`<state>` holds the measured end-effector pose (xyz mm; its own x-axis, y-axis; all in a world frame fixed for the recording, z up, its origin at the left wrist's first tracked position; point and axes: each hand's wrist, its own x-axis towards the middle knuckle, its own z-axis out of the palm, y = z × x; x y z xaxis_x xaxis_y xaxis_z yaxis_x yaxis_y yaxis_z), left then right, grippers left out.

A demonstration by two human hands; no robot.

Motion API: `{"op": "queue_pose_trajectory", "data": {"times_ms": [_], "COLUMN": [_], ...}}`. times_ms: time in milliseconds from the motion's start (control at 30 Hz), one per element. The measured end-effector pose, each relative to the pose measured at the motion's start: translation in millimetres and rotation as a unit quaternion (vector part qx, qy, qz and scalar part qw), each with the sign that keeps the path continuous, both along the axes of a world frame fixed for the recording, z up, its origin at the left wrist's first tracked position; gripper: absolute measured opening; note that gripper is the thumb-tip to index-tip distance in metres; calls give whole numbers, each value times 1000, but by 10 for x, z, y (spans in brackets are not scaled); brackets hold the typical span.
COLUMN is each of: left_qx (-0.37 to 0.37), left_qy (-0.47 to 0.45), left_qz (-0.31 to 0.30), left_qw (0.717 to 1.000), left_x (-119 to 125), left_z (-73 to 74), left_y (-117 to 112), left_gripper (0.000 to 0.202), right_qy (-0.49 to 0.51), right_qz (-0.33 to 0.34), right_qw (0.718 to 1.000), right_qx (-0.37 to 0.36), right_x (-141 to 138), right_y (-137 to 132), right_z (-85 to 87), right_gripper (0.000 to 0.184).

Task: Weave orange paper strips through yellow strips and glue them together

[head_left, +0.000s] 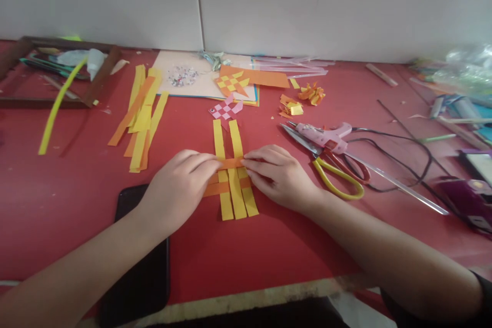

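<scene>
Left of hands (182,182) (282,174) pinching an orange strip (231,164), a tray (105,76) holds perhaps a bottle (95,62).

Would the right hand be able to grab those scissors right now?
Probably yes: the scissors lie close by on its right, and their yellow handle looks free. The pink glue gun crowds the blades, though, and the right hand is busy at the orange strip.

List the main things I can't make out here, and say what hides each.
Upper orange paper strip: head view; ends hidden by the left hand and right hand.
Black rectangular phone: head view; partly covered by the left forearm.
Tiny multicoloured pieces on the cream paper sheet: head view; too small to identify.
Glossy purple object: head view; cut off by the right edge.
</scene>
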<state>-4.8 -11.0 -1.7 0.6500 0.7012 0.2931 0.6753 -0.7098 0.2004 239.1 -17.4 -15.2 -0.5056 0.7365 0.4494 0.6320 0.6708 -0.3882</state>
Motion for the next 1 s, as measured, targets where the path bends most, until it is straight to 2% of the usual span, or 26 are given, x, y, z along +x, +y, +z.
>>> {"op": "queue_pose_trajectory", "data": {"times_ms": [267,400,700,833,1000], "left_qx": [2,-13,-17,22,93], "left_qy": [14,14,37,28,42], "left_qz": [2,-5,-4,-6,-37], "left_qw": [1000,1000,999,999,994], "left_x": [-3,-9,-11,25,115], "left_z": [17,8,-10,-12,-2], "left_y": [-13,-24,-34,-42,-75], "left_gripper": [28,30,31,27,19], "right_qy": [2,-21,-48,-61,-66], "right_qz": [-5,30,86,89,83], "right_qw": [1000,998,994,993,993], "right_qx": [27,57,46,42,47], "right_x": [-8,-41,-73,-72,-75], "right_y": [-18,-66,-95,-87,-83], "right_z": [45,77,87,82,65], "right_gripper": [20,18,24,25,24]}}
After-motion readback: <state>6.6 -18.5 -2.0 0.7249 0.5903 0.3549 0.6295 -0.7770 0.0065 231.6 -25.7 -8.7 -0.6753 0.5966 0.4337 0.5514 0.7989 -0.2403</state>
